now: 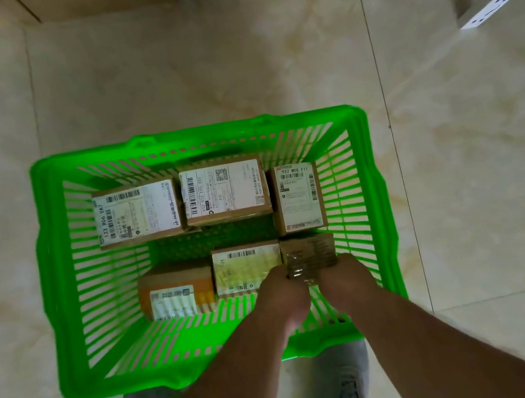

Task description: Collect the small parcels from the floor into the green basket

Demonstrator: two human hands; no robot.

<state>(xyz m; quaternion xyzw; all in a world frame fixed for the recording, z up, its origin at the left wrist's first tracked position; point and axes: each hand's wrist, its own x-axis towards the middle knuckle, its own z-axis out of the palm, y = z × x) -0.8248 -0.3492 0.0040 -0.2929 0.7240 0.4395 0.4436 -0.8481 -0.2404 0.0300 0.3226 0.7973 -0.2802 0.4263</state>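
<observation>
Both hands reach down into the green basket [57,268] and hold one taped brown parcel [310,253] between them, at the near right corner of the basket floor. The left hand [281,291] grips its near left edge with fingers curled over it; the right hand [348,273] grips its near right edge the same way. The parcel lies just ahead of both hands, its long axis running left to right across the basket, touching or almost touching the yellowish parcel [247,263] on its left and the upright labelled parcel [297,196] beyond it. Neither hand is clearly nearer. I judge the parcel is being set into this corner gap, so letting go looks like the step at hand; the visible floor [164,76] shows no more parcels
</observation>
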